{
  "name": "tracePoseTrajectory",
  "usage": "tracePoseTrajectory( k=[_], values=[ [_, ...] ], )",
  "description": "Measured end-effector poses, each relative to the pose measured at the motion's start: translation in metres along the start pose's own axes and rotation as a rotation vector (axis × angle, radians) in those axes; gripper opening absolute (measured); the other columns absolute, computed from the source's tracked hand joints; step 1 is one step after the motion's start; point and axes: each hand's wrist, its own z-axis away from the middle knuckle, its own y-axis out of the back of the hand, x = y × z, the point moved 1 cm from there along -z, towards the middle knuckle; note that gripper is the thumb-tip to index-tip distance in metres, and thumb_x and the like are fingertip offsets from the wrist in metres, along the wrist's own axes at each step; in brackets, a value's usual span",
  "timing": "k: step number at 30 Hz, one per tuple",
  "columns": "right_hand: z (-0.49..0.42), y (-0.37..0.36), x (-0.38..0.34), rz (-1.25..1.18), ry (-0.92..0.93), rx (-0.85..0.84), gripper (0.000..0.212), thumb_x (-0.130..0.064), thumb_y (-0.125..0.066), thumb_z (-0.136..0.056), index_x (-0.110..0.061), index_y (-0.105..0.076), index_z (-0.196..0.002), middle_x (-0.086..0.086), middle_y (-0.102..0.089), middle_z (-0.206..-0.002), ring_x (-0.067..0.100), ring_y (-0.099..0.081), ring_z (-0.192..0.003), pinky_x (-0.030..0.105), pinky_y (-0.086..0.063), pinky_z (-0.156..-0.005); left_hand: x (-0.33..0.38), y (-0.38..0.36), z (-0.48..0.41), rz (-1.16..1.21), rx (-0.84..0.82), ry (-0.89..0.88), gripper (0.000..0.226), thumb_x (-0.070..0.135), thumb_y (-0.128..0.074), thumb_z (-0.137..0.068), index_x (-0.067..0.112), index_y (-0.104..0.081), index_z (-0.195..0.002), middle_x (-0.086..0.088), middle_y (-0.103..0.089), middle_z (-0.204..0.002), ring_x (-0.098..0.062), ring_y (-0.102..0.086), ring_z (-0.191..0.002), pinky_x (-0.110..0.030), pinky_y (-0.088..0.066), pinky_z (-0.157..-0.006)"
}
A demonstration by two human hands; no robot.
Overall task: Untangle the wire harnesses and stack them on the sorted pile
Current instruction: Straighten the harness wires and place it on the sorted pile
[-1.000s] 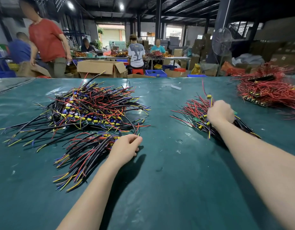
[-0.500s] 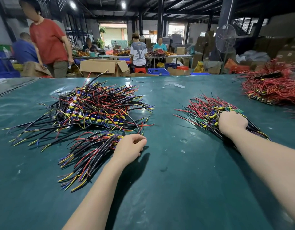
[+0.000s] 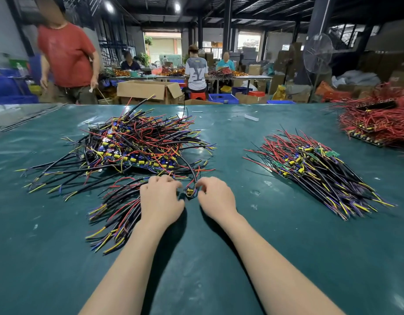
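Observation:
A tangled heap of wire harnesses [image 3: 137, 144] with black, red, yellow and blue leads lies on the green table [image 3: 264, 258] at the left. A smaller bunch of harnesses [image 3: 114, 214] lies just in front of it. My left hand [image 3: 161, 198] rests on this bunch with its fingers curled over the wires. My right hand [image 3: 215, 197] is beside it, fingers curled, pinching at a small harness board with a yellow part [image 3: 190, 191] between both hands. The sorted pile [image 3: 314, 169] lies aligned at the right, apart from both hands.
A red-wire pile with circuit boards [image 3: 378, 123] sits at the far right. A person in a red shirt [image 3: 68, 57] stands behind the table's far left edge. Cardboard boxes [image 3: 148, 90], blue crates and seated workers fill the background.
My right hand has left the sorted pile and moved left to the small bunch beside my left hand. The left hand has stayed on the bunch.

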Motion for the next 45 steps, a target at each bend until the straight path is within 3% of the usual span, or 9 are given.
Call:
tracePoseTrajectory(
  k=[10, 15, 19, 24, 32, 35, 39, 42, 45],
  values=[
    [0.009, -0.005, -0.004, -0.212, 0.113, -0.103, 0.022, -0.014, -0.063, -0.081, -0.016, -0.070, -0.101, 0.003, -0.061, -0.086, 0.019, -0.050, -0.080, 0.024, -0.037, -0.071, 0.001, -0.004, 0.009, 0.022, 0.044, 0.039, 0.019, 0.035, -0.055, -0.084, 0.034, -0.066, -0.100, 0.008, -0.066, -0.101, -0.020, -0.048, -0.109, -0.033, -0.026, -0.083],
    [0.014, 0.006, -0.009, -0.666, 0.105, 0.091, 0.021, 0.007, -0.065, -0.072, -0.006, -0.071, -0.088, 0.003, -0.063, -0.083, 0.007, -0.049, -0.064, 0.011, -0.039, -0.062, 0.008, 0.002, 0.007, 0.649, 0.088, 0.053, 0.016, 0.015, -0.059, -0.085, 0.016, -0.068, -0.098, 0.005, -0.066, -0.087, -0.017, -0.061, -0.089, -0.024, -0.041, -0.078],
    [0.016, 0.003, -0.020, -0.872, 0.105, 0.023, 0.037, 0.016, -0.058, -0.071, -0.019, -0.064, -0.082, -0.002, -0.063, -0.076, 0.009, -0.058, -0.069, 0.022, -0.050, -0.064, 0.013, 0.006, 0.007, 1.181, -0.036, 0.179, 0.013, 0.004, -0.056, -0.088, 0.011, -0.066, -0.083, -0.009, -0.063, -0.078, -0.018, -0.059, -0.071, -0.031, -0.057, -0.067],
    [0.012, 0.002, -0.014, -1.035, -0.027, -0.017, 0.029, 0.010, -0.059, -0.080, -0.014, -0.055, -0.095, -0.005, -0.056, -0.057, 0.004, -0.049, -0.053, 0.016, -0.040, -0.059, 0.010, 0.007, 0.005, 1.465, 0.051, 0.367, 0.008, 0.008, -0.060, -0.087, 0.010, -0.067, -0.091, 0.003, -0.064, -0.075, -0.006, -0.056, -0.069, -0.012, -0.047, -0.049],
    [0.011, 0.003, -0.011, -1.068, -0.047, -0.058, 0.025, 0.007, -0.055, -0.083, -0.014, -0.064, -0.075, -0.002, -0.059, -0.062, -0.001, -0.050, -0.049, 0.012, -0.043, -0.053, 0.018, 0.002, 0.005, 1.230, 0.108, 0.204, 0.017, 0.006, -0.059, -0.088, 0.015, -0.072, -0.092, 0.012, -0.064, -0.067, 0.010, -0.053, -0.052, -0.006, -0.040, -0.051],
    [0.012, 0.001, -0.011, -1.084, -0.091, -0.038, 0.024, 0.006, -0.060, -0.082, -0.013, -0.063, -0.067, -0.004, -0.057, -0.052, 0.000, -0.049, -0.042, 0.012, -0.041, -0.047, 0.014, 0.003, 0.005, 1.198, 0.043, 0.173, 0.029, 0.004, -0.055, -0.090, 0.024, -0.069, -0.075, 0.010, -0.063, -0.067, -0.002, -0.055, -0.060, -0.016, -0.047, -0.057],
    [0.010, 0.000, -0.010, -1.093, -0.109, 0.027, 0.025, 0.006, -0.065, -0.079, -0.014, -0.061, -0.064, -0.010, -0.058, -0.048, -0.001, -0.052, -0.041, 0.012, -0.041, -0.044, 0.008, -0.004, 0.002, 1.173, 0.114, 0.304, 0.011, 0.006, -0.058, -0.088, 0.008, -0.069, -0.086, -0.001, -0.065, -0.074, -0.009, -0.059, -0.061, -0.032, -0.053, -0.072],
    [0.012, 0.000, -0.014, -1.074, 0.017, -0.123, 0.020, 0.014, -0.061, -0.077, -0.005, -0.066, -0.074, -0.013, -0.062, -0.055, -0.003, -0.054, -0.051, 0.013, -0.045, -0.057, 0.000, -0.002, -0.001, 1.412, 0.161, 0.490, 0.009, 0.004, -0.060, -0.087, 0.002, -0.063, -0.095, -0.007, -0.061, -0.076, -0.016, -0.058, -0.065, -0.023, -0.052, -0.058],
    [0.015, -0.001, -0.019, -1.047, 0.118, -0.309, 0.026, 0.020, -0.053, -0.077, 0.002, -0.068, -0.089, 0.000, -0.065, -0.075, 0.004, -0.059, -0.072, 0.019, -0.048, -0.078, -0.005, 0.002, -0.003, 1.510, 0.164, 0.557, 0.009, 0.003, -0.061, -0.085, 0.007, -0.057, -0.078, -0.009, -0.057, -0.071, -0.016, -0.054, -0.053, -0.015, -0.044, -0.041]
  ],
)
